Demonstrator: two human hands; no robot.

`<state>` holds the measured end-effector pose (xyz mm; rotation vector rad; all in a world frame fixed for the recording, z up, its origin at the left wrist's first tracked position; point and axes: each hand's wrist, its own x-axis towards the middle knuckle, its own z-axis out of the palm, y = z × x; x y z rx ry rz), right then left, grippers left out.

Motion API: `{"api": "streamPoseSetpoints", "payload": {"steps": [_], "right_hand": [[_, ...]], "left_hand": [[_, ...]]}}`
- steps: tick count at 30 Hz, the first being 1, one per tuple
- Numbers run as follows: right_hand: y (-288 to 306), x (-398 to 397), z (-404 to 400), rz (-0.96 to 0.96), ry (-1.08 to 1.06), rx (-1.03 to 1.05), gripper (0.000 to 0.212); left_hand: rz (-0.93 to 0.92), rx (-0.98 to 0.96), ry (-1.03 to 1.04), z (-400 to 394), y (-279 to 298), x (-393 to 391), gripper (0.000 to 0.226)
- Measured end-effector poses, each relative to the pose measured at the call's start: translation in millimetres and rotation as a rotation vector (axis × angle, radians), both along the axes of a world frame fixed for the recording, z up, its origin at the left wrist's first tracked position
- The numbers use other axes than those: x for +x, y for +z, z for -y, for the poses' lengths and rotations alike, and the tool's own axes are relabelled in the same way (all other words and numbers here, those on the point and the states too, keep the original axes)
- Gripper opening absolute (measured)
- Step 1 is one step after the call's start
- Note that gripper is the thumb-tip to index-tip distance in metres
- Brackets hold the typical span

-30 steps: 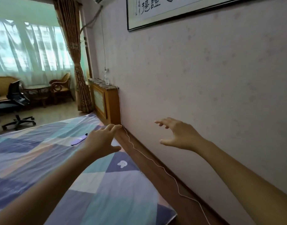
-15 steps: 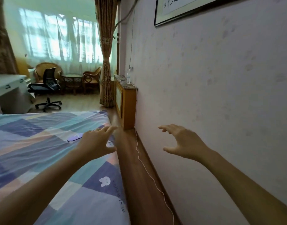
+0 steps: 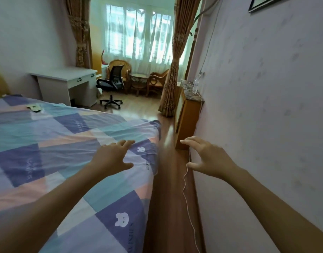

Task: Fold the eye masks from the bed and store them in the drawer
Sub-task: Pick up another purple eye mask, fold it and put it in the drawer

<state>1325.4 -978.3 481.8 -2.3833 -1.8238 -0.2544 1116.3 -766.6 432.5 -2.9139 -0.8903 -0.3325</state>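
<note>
Both hands reach forward empty, fingers loosely spread: left hand [image 3: 111, 157] over the bed [image 3: 47, 143], right hand [image 3: 206, 157] beside the wall. An eye mask [image 3: 34, 107] waits across the bed.

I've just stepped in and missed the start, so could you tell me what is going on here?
A person stands between the bed and the wall, both arms stretched forward. The left hand is over the patchwork cover, the right hand over the floor gap; both are open and hold nothing. One greenish eye mask lies untouched at the bed's far side, near the white desk.
</note>
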Motion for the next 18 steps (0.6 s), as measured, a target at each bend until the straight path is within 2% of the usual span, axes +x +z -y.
{"api": "streamPoseSetpoints", "payload": {"steps": [8,18], "right_hand": [[-2.6,140.9,-72.3,-0.003,0.053,0.018,0.072],[-57.0,289.8,-286.5,-0.085,0.306,-0.075,0.068]], "left_hand": [[0.029,-0.032,0.070,-62.0,-5.8,130.9,0.078],[0.013,-0.130,0.289,-180.0,-64.6,257.3,0.075]]}}
